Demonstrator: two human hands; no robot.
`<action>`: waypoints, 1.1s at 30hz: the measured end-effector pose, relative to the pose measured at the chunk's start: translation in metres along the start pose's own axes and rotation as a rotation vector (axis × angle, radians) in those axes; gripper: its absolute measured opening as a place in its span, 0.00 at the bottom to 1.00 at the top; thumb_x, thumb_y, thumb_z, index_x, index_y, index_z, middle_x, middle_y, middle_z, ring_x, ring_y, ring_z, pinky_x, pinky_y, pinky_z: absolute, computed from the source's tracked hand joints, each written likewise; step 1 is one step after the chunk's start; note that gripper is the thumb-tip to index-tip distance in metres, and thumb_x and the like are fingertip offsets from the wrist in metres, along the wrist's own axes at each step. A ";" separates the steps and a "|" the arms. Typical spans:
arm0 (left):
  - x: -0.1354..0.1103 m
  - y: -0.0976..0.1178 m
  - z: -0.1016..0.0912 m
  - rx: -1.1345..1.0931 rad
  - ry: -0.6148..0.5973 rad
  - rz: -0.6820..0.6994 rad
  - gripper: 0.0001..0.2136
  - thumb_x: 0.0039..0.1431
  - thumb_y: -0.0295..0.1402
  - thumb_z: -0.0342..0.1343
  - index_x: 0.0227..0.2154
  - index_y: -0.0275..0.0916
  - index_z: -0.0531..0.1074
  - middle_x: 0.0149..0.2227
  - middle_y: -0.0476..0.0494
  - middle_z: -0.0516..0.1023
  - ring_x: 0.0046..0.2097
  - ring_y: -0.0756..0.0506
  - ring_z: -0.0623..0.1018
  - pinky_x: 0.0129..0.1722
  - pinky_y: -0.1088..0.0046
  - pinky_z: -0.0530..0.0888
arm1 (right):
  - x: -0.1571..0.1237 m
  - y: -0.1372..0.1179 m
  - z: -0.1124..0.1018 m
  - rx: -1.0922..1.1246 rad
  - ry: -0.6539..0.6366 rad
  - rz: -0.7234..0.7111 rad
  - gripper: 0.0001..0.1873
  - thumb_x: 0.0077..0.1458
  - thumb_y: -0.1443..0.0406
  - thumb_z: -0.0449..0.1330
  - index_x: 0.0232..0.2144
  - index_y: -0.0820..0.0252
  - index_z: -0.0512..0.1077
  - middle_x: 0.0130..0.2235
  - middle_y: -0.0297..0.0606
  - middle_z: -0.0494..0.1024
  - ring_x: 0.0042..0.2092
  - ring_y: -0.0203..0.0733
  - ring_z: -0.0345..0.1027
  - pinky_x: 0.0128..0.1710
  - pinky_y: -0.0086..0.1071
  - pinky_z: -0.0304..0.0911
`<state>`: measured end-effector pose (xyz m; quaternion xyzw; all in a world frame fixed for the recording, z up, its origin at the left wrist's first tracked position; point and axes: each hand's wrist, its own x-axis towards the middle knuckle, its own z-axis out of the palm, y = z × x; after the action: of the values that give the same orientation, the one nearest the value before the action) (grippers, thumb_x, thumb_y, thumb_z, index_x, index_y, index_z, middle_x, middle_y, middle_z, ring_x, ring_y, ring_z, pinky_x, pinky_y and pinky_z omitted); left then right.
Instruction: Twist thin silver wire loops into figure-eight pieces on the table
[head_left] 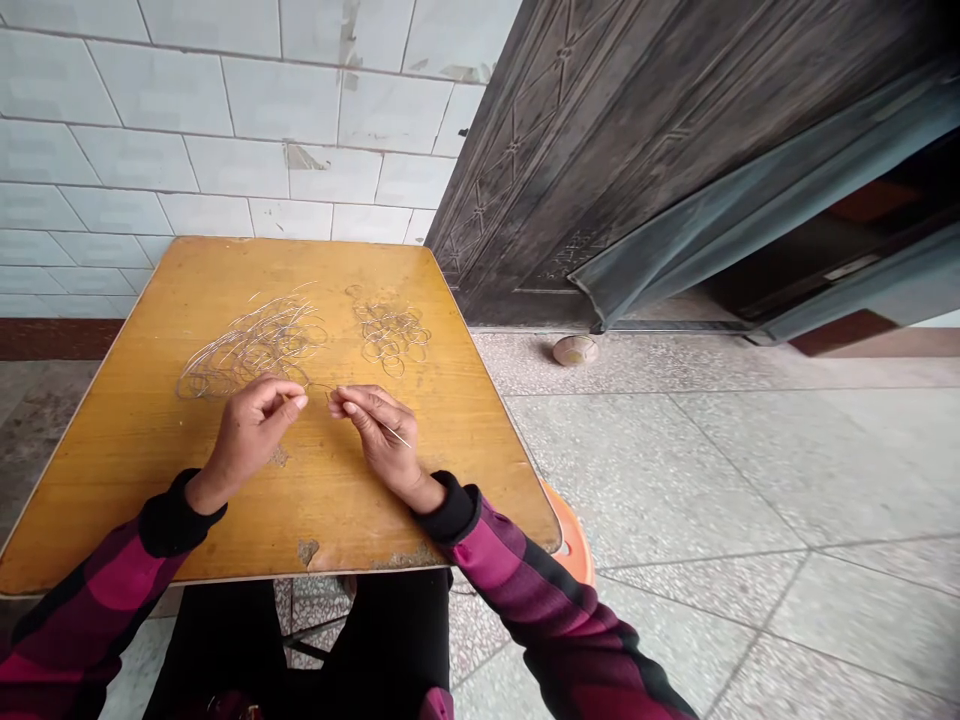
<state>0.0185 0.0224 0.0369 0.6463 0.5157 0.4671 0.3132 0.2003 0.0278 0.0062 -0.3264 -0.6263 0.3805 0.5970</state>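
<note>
Over the wooden table [375, 500], a thin wire [319, 386] runs between my two hands, slightly bowed. My left hand [259, 425] pinches one end of it between thumb and fingertips. The other side sits in the closed fingers of my right hand [382, 435], and a straight shiny length sticks out below them; whether it is the same piece I cannot tell. Just beyond my left hand lies a tangled heap of long, loose wires [255, 345]. A smaller pile of wire loops [394, 332] rests farther off, beyond my right hand.
A white tiled wall [285, 130] stands behind the table's far edge. To the right are a dark carved door [540, 150] and a grey-blue curtain [712, 220]. A round pale object [575, 350] lies on the floor, and an orange stool [574, 540] shows beside the table.
</note>
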 end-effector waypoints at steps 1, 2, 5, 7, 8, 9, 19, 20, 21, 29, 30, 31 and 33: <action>-0.003 0.002 0.002 -0.009 -0.025 0.015 0.05 0.54 0.35 0.59 0.32 0.40 0.76 0.29 0.48 0.72 0.26 0.52 0.67 0.25 0.76 0.64 | -0.001 0.000 0.000 -0.040 -0.003 -0.024 0.11 0.60 0.59 0.59 0.42 0.51 0.78 0.37 0.38 0.79 0.39 0.40 0.74 0.43 0.40 0.71; -0.005 0.003 0.005 -0.030 -0.051 0.017 0.05 0.54 0.34 0.59 0.32 0.40 0.76 0.30 0.48 0.73 0.27 0.51 0.69 0.26 0.75 0.65 | -0.002 0.000 0.000 -0.066 -0.006 -0.040 0.11 0.60 0.59 0.58 0.43 0.51 0.77 0.37 0.38 0.79 0.39 0.40 0.74 0.43 0.40 0.71; -0.010 0.002 0.015 -0.164 -0.124 -0.090 0.07 0.54 0.37 0.59 0.33 0.41 0.78 0.30 0.47 0.74 0.26 0.51 0.69 0.24 0.75 0.65 | -0.004 0.000 0.002 -0.118 -0.025 -0.086 0.12 0.61 0.60 0.57 0.44 0.50 0.77 0.40 0.39 0.79 0.41 0.41 0.74 0.43 0.40 0.71; -0.010 -0.001 0.020 -0.320 -0.147 -0.216 0.09 0.54 0.39 0.59 0.34 0.41 0.78 0.26 0.49 0.72 0.21 0.54 0.63 0.18 0.76 0.60 | -0.005 -0.001 0.003 -0.156 -0.046 -0.126 0.12 0.62 0.60 0.56 0.45 0.50 0.77 0.41 0.39 0.79 0.43 0.41 0.73 0.44 0.40 0.71; -0.010 -0.003 0.021 -0.404 -0.148 -0.271 0.10 0.53 0.40 0.60 0.34 0.41 0.78 0.25 0.50 0.71 0.19 0.55 0.61 0.17 0.77 0.57 | -0.005 -0.001 0.003 -0.175 -0.056 -0.145 0.12 0.62 0.61 0.56 0.45 0.49 0.77 0.42 0.39 0.79 0.44 0.42 0.73 0.45 0.40 0.71; -0.009 -0.003 0.022 -0.486 -0.146 -0.314 0.10 0.52 0.40 0.61 0.34 0.40 0.78 0.23 0.52 0.69 0.18 0.56 0.59 0.16 0.77 0.55 | -0.006 -0.002 0.003 -0.193 -0.066 -0.162 0.12 0.62 0.61 0.56 0.45 0.49 0.77 0.43 0.39 0.79 0.45 0.42 0.73 0.45 0.40 0.71; -0.006 0.000 0.023 -0.817 -0.162 -0.407 0.10 0.46 0.36 0.67 0.29 0.36 0.75 0.26 0.47 0.76 0.27 0.51 0.75 0.25 0.77 0.71 | -0.010 -0.002 0.004 -0.206 -0.087 -0.256 0.15 0.62 0.65 0.56 0.49 0.46 0.75 0.45 0.39 0.77 0.47 0.41 0.72 0.46 0.39 0.70; -0.006 -0.002 0.022 -0.821 -0.164 -0.410 0.10 0.48 0.36 0.66 0.29 0.36 0.75 0.26 0.47 0.77 0.28 0.51 0.76 0.27 0.76 0.72 | -0.010 -0.002 0.004 -0.220 -0.087 -0.250 0.14 0.62 0.65 0.56 0.48 0.46 0.75 0.45 0.39 0.77 0.47 0.41 0.72 0.46 0.39 0.70; -0.007 -0.003 0.022 -0.826 -0.167 -0.411 0.10 0.48 0.36 0.66 0.29 0.36 0.74 0.26 0.47 0.77 0.29 0.50 0.76 0.29 0.75 0.73 | -0.010 -0.002 0.004 -0.231 -0.090 -0.244 0.14 0.62 0.64 0.56 0.48 0.46 0.75 0.45 0.39 0.77 0.46 0.41 0.72 0.46 0.39 0.70; -0.007 -0.004 0.022 -0.870 -0.167 -0.395 0.09 0.51 0.36 0.65 0.27 0.34 0.76 0.25 0.47 0.76 0.27 0.52 0.75 0.28 0.78 0.72 | -0.010 -0.006 0.005 -0.213 -0.113 -0.313 0.18 0.61 0.69 0.56 0.51 0.46 0.73 0.45 0.39 0.77 0.46 0.40 0.72 0.45 0.37 0.71; -0.007 -0.005 0.022 -0.886 -0.168 -0.402 0.09 0.51 0.35 0.65 0.27 0.34 0.76 0.25 0.47 0.76 0.28 0.52 0.75 0.28 0.78 0.72 | -0.009 -0.007 0.005 -0.210 -0.120 -0.335 0.18 0.61 0.69 0.56 0.51 0.47 0.72 0.45 0.40 0.77 0.46 0.40 0.72 0.45 0.37 0.71; -0.006 -0.005 0.022 -0.910 -0.169 -0.410 0.09 0.51 0.35 0.65 0.27 0.34 0.76 0.25 0.47 0.76 0.28 0.52 0.75 0.28 0.78 0.72 | -0.009 -0.008 0.005 -0.201 -0.128 -0.365 0.19 0.61 0.70 0.56 0.52 0.48 0.72 0.45 0.40 0.77 0.47 0.40 0.72 0.45 0.36 0.71; -0.005 -0.006 0.022 -0.978 -0.174 -0.436 0.09 0.49 0.34 0.66 0.27 0.33 0.77 0.26 0.47 0.76 0.28 0.53 0.75 0.29 0.79 0.73 | -0.007 -0.009 0.005 -0.177 -0.137 -0.427 0.20 0.61 0.71 0.56 0.53 0.49 0.71 0.46 0.40 0.76 0.47 0.39 0.72 0.45 0.35 0.71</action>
<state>0.0363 0.0211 0.0222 0.3396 0.3324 0.5217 0.7086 0.1959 0.0166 0.0102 -0.2110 -0.7510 0.2106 0.5892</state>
